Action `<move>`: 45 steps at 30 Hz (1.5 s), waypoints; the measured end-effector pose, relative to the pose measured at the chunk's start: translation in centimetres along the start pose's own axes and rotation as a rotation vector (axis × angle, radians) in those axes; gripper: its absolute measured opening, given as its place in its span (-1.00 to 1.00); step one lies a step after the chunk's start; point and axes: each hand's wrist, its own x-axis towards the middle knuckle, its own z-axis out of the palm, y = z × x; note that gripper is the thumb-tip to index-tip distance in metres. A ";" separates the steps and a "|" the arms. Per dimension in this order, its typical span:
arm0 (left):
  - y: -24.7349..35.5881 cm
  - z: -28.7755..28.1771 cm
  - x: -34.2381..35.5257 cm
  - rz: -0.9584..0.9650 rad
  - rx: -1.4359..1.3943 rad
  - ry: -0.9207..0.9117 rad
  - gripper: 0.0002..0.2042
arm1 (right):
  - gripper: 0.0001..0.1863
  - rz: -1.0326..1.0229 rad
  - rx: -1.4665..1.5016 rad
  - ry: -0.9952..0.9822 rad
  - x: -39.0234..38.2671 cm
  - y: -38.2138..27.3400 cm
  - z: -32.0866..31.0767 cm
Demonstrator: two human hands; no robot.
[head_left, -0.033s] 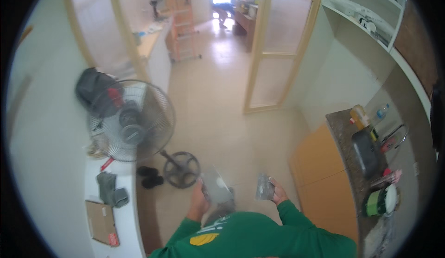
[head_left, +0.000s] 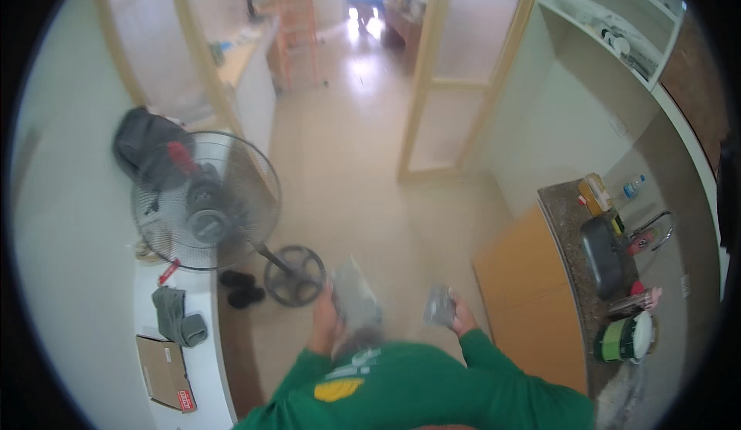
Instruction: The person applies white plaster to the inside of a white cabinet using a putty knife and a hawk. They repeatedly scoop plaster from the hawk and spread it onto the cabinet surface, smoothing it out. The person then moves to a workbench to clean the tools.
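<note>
My left hand [head_left: 327,320] is closed on the edge of a flat, pale grey rectangular plate [head_left: 356,300], held out in front of my body. Its surface is smeared by motion, so its exact kind is unclear. To the right, my right hand [head_left: 463,316] grips a smaller, darker grey flat blade-like piece [head_left: 440,307], perhaps a scraper; its handle is hidden by the fingers. The two pieces are apart, both above the tiled floor.
A pedestal fan [head_left: 208,214] with a round base [head_left: 295,275] stands left, near black shoes [head_left: 242,289]. On the white counter [head_left: 208,380] lie a grey cloth [head_left: 176,316] and cardboard box [head_left: 164,372]. At right, a counter holds a sink [head_left: 602,256] and bucket [head_left: 624,339].
The head view has shifted slightly, moving the surroundings leftward in the picture. The plate in my left hand has tilted and shows a different angle. Both hands keep their hold.
</note>
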 end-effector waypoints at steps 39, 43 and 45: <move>40.9 39.7 118.4 0.039 0.167 -0.156 -0.60 | -0.56 -0.573 -0.895 0.416 103.7 -46.2 43.5; 40.6 42.0 131.2 -0.017 0.202 -0.130 -0.60 | -0.55 -0.378 -1.372 0.589 112.6 -53.6 41.0; 40.2 45.7 136.3 0.003 0.174 -0.073 -0.60 | -0.57 -0.316 -1.266 0.665 115.2 -59.1 47.3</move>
